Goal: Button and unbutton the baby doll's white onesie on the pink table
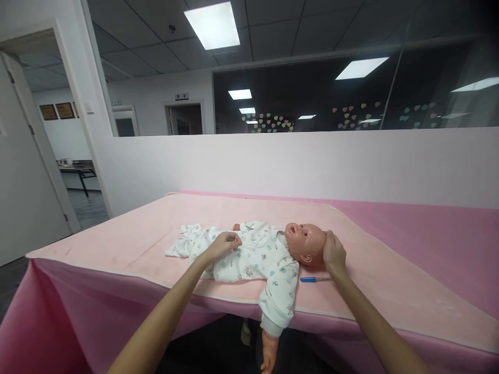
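Note:
A baby doll (309, 244) lies on its back with its head to the right. It wears a white long-sleeved suit (253, 254) with small green and grey prints. One doll arm (270, 348) hangs down over the table's near edge. My left hand (224, 247) rests at the front of the suit around the waist, its fingers curled together against the cloth. Around the crown of the doll's head, my right hand (334, 253) is cupped, pressing on it from the right. A blue-capped pen (309, 279) lies just below the head, its far end partly behind my right wrist.
A pale pink blanket (128, 244) covers the table, over a darker pink cloth (429, 234) that drapes down the front. Behind stands a white half wall (292, 166) with glass above it. An open door (31, 156) is at the left.

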Action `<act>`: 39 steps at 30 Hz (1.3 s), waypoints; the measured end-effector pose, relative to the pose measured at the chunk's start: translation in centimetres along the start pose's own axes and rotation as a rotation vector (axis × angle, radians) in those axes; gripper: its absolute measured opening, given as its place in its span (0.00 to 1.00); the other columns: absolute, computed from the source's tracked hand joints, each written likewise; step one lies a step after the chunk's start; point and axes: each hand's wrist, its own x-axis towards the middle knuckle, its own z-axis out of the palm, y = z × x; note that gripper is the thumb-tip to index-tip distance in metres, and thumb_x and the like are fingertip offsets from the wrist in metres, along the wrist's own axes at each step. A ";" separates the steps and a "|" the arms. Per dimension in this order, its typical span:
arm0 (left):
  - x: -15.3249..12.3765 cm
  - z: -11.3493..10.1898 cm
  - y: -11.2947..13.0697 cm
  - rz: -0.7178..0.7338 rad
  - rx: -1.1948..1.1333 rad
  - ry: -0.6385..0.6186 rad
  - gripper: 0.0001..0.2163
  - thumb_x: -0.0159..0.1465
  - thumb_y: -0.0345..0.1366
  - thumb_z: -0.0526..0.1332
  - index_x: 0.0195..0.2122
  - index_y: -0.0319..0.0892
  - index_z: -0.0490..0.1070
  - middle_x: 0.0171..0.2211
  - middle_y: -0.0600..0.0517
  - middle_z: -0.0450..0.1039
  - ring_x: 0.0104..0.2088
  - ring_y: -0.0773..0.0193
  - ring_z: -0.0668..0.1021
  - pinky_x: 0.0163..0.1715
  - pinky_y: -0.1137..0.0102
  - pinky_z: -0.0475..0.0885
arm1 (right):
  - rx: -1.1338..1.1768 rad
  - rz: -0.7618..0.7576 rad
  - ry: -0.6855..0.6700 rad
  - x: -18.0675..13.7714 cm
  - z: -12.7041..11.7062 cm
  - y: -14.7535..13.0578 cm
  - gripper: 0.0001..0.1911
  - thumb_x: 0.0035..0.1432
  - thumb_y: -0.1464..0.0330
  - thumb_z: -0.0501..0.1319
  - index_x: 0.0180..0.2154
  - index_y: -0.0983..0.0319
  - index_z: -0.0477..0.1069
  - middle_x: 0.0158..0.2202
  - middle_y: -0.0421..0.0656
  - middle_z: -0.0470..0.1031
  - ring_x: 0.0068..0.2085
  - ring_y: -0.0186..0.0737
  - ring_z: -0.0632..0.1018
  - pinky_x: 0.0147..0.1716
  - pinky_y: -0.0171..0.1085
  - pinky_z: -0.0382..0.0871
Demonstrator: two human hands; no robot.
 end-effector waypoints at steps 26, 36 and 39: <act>9.0 6.7 0.1 -0.055 0.094 0.443 0.12 0.56 0.37 0.51 0.34 0.40 0.73 0.25 0.52 0.74 0.29 0.65 0.74 0.33 0.71 0.63 | -0.383 -0.553 -0.481 -3.2 -8.6 6.2 0.19 0.54 0.63 0.46 0.40 0.58 0.72 0.44 0.43 0.73 0.47 0.45 0.72 0.47 0.43 0.64; 9.1 7.0 -0.2 -0.054 0.065 0.455 0.11 0.56 0.37 0.52 0.32 0.42 0.73 0.24 0.53 0.73 0.28 0.66 0.73 0.32 0.71 0.62 | -0.376 -0.501 -0.522 -2.2 -10.4 5.7 0.17 0.52 0.57 0.50 0.35 0.57 0.72 0.38 0.44 0.76 0.39 0.47 0.75 0.38 0.43 0.69; 9.0 7.0 -0.2 -0.057 0.063 0.456 0.11 0.56 0.36 0.52 0.32 0.41 0.73 0.24 0.53 0.73 0.28 0.66 0.73 0.32 0.71 0.62 | -0.335 -0.473 -0.528 -1.9 -10.7 5.2 0.17 0.51 0.56 0.51 0.34 0.58 0.72 0.38 0.44 0.75 0.38 0.46 0.75 0.36 0.41 0.70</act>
